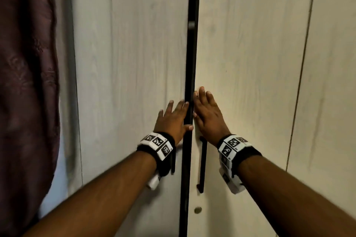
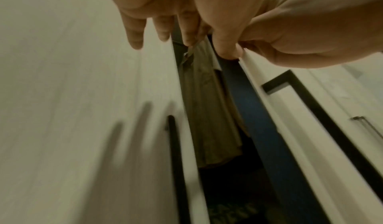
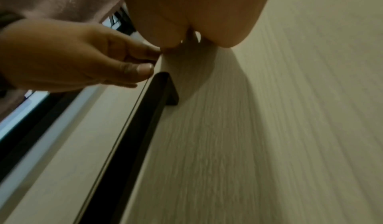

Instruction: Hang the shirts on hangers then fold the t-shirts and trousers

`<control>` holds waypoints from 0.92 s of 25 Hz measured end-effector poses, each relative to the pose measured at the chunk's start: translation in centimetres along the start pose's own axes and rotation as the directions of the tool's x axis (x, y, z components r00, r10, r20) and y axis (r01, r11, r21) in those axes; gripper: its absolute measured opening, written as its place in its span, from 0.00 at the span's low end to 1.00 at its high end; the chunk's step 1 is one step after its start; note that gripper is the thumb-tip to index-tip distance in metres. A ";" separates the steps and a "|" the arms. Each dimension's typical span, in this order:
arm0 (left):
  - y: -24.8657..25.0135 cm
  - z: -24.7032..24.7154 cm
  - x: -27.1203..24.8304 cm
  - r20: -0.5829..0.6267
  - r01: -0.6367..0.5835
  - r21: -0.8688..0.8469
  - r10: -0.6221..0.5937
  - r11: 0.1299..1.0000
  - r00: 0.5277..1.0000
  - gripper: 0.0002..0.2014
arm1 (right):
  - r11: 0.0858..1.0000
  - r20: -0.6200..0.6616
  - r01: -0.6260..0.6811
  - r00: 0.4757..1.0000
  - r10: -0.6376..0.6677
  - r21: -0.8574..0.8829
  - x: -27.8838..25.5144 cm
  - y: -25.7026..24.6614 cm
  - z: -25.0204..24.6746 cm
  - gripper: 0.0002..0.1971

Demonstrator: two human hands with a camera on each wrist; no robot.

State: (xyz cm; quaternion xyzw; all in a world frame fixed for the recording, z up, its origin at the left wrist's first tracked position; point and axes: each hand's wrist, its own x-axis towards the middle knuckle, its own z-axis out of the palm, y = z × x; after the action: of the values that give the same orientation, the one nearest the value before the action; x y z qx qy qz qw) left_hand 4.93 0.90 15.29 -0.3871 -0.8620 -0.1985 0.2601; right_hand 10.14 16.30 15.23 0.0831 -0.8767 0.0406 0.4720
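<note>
Two pale wood-grain wardrobe doors stand almost closed, with a narrow dark gap (image 1: 190, 54) between them. My left hand (image 1: 173, 119) lies flat on the left door (image 1: 131, 63), fingers straight, and its thumb reaches across the gap. On the right door (image 1: 250, 54) my right hand (image 1: 207, 113) presses flat beside the gap. Neither hand holds anything. Through the gap in the left wrist view, a beige shirt (image 2: 207, 113) hangs inside the wardrobe. No hanger, t-shirt or trousers can be seen.
A black bar handle (image 1: 202, 163) runs down the right door just below my right hand; the left door's handle (image 2: 176, 162) sits under my left wrist. A small round lock (image 1: 197, 210) is lower on the right door. A maroon curtain (image 1: 27, 82) hangs at the left.
</note>
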 end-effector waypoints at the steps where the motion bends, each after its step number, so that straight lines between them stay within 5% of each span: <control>1: -1.0 0.4 1.5 0.016 0.044 0.107 -0.046 0.993 0.999 0.42 | 0.998 0.008 -0.005 1.000 0.006 -0.056 0.6 0.7 1.2 0.31; 7: -4.3 4.8 5.2 0.101 0.161 0.155 -0.178 0.975 0.979 0.58 | 0.976 0.050 -0.003 0.999 0.015 -0.218 3.0 4.0 6.7 0.30; 17: -3.8 5.8 5.2 -0.004 0.169 0.258 -0.174 0.951 0.985 0.58 | 0.895 -0.068 -0.066 0.997 0.041 -0.441 3.6 4.4 9.2 0.34; 23: -3.3 4.6 4.3 0.071 0.170 0.235 -0.192 0.957 0.979 0.58 | 0.892 0.041 -0.093 0.992 0.123 -0.442 3.7 3.0 7.7 0.34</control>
State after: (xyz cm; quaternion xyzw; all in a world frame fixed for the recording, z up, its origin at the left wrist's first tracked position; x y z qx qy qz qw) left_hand -1.44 3.76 13.79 -0.2829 -0.9222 -0.1031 0.2428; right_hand 1.24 17.66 14.05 -0.0730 -0.8820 -0.1349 0.4456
